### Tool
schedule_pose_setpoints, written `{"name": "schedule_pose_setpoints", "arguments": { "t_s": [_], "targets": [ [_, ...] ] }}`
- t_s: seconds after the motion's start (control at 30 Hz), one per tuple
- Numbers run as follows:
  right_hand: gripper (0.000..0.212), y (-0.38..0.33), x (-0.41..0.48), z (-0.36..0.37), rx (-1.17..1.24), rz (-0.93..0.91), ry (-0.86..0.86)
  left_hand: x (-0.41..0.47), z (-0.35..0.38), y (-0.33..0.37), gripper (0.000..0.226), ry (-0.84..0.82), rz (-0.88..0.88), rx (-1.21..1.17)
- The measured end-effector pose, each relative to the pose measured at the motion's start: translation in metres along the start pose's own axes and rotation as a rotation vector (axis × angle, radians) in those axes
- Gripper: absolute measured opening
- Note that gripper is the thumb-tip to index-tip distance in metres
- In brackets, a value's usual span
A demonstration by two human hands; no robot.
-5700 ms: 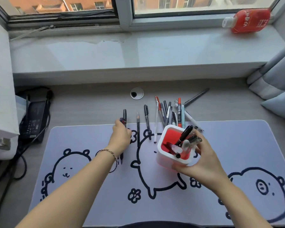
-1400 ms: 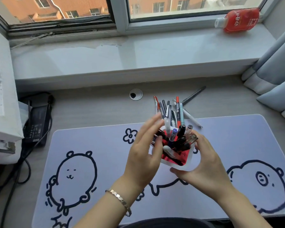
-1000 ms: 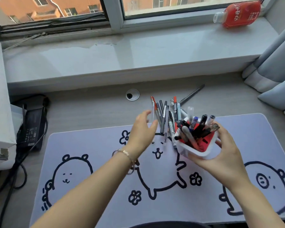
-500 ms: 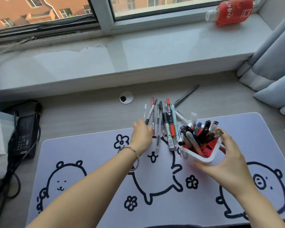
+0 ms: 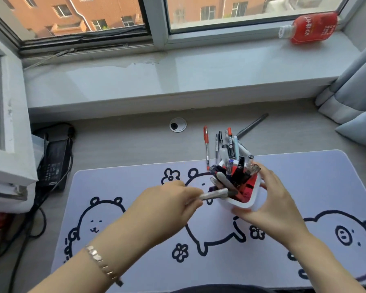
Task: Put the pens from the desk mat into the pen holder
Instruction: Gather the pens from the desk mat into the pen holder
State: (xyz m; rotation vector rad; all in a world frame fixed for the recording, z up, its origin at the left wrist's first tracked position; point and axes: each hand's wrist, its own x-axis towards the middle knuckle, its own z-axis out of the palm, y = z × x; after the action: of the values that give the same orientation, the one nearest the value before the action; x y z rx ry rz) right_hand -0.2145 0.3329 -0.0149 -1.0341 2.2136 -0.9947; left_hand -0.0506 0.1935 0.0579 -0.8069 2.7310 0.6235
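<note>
My left hand [image 5: 163,199] pinches a grey pen [image 5: 215,193], its tip inside the white plastic pen holder with red inside [image 5: 246,198]. My right hand [image 5: 270,199] wraps around the holder, above the white cartoon desk mat [image 5: 304,182].

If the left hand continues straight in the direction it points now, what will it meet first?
Probably the pen holder. The left hand points right and slightly away, holding a pen whose tip is already at the holder's near rim, among the pens inside. The right hand grips the holder behind. Depth is uncertain.
</note>
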Motion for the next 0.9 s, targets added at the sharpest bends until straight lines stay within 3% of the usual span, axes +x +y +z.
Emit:
{"name": "schedule_pose_setpoints", "arguments": {
  "t_s": [0.23, 0.3, 0.43, 0.53, 0.67, 0.73, 0.8, 0.9],
  "targets": [
    [0.092, -0.009, -0.006, 0.012, -0.038, -0.02, 0.006, 0.024, 0.013, 0.023, 0.038, -0.016, -0.098, 0.286],
    [0.09, -0.006, -0.008, 0.012, 0.015, 0.005, 0.009, 0.023, 0.015, 0.027, 0.038, -0.048, -0.055, 0.201],
    [0.085, -0.004, -0.012, 0.007, 0.068, 0.052, -0.007, 0.015, -0.002, 0.023, 0.034, -0.136, 0.044, -0.243],
    [0.087, -0.003, -0.014, 0.006, 0.083, 0.073, -0.022, 0.017, -0.004, 0.012, 0.013, 0.045, 0.104, -0.397],
    [0.085, -0.002, -0.016, 0.009, 0.12, 0.078, -0.032, 0.018, 0.019, 0.004, 0.017, 0.432, -0.011, -0.848],
    [0.085, -0.005, -0.016, 0.012, 0.142, 0.071, -0.035, 0.017, 0.036, 0.005, 0.013, 0.655, 0.002, -0.798],
    [0.086, -0.008, -0.015, 0.015, 0.147, 0.055, -0.037, 0.017, 0.051, 0.011, 0.022, 0.77, 0.084, -0.646],
    [0.082, -0.019, -0.017, 0.018, 0.161, 0.012, -0.049, 0.018, 0.066, 0.029, 0.04, 0.712, 0.192, -0.45]
  ]
}}
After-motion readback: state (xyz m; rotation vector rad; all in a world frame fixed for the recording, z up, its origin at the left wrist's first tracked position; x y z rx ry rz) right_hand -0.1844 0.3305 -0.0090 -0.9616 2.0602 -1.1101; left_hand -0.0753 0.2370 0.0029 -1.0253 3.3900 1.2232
